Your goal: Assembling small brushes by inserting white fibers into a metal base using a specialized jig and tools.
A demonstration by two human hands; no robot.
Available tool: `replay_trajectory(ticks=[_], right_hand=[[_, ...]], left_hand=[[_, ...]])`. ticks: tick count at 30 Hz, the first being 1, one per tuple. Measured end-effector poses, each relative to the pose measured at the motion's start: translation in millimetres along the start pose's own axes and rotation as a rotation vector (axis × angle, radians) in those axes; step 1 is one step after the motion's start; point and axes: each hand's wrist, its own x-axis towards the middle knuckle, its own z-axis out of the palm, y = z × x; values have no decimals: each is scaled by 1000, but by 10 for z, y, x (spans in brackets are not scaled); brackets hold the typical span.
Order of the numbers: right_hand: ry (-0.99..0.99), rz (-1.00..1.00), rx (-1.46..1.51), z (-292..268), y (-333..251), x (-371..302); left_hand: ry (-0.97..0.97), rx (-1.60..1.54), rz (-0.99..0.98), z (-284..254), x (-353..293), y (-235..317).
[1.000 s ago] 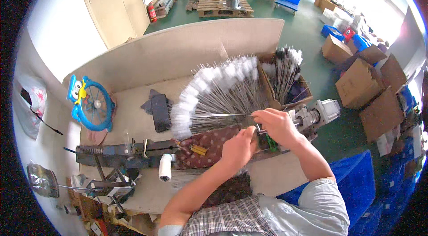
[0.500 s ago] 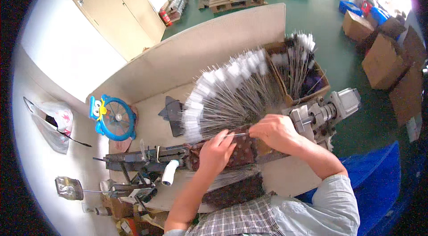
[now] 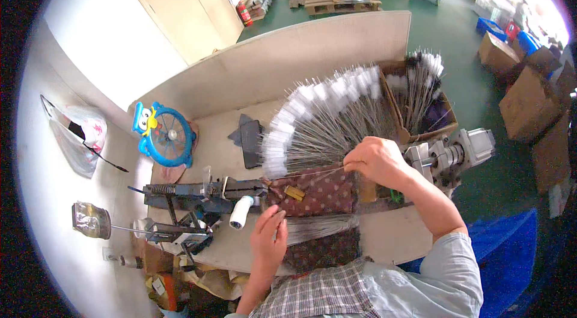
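My right hand is closed in a pinch on the end of a thin metal wire. The wire runs left above a brown dotted cloth toward the end of a dark bench fixture. Near the white-handled lever, my left hand has its fingers slightly bent and apart, with nothing visible in them. Beside it lies a bundle of bare wires. Behind my hands spreads a fan of wire-stemmed brushes with white tips.
A cardboard box of more brushes stands behind a motor with a chuck at right. A brass-coloured block lies on the cloth. A blue toy-like fan guard stands left. A low panel borders the table's back.
My left hand has left the wire and moved down and left toward the wire bundle. My right hand still pinches the wire's end. The brass-coloured block has come into sight.
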Motion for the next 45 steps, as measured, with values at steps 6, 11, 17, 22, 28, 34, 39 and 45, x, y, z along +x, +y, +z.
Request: replay_trajectory(ticks=[6,11,17,22,28,34,39,45], right_hand=[[81,12,-34,-69,158,-61],[129,22,47,76,257,-153],[-141,242,78,50,295,-257],[-182,166,181,-155,195,-228],[-65,-176,77,176,59,-16],[-12,-303,331,672,-292,322],[-13,-251,299,1162,-672,555],[21,-181,147,1320,-815,660]], left_hand=[[-322,-707,-593,225,46,307],[-441,-1890,-1002,998,642,311],[-413,-1093,-628,1054,884,618],[-356,-1143,-739,770,820,697],[-279,-1227,-850,647,752,639],[-34,-1056,-868,186,378,206],[-38,-987,-1055,-86,-137,-446],[171,-1302,-1119,-202,116,-422]])
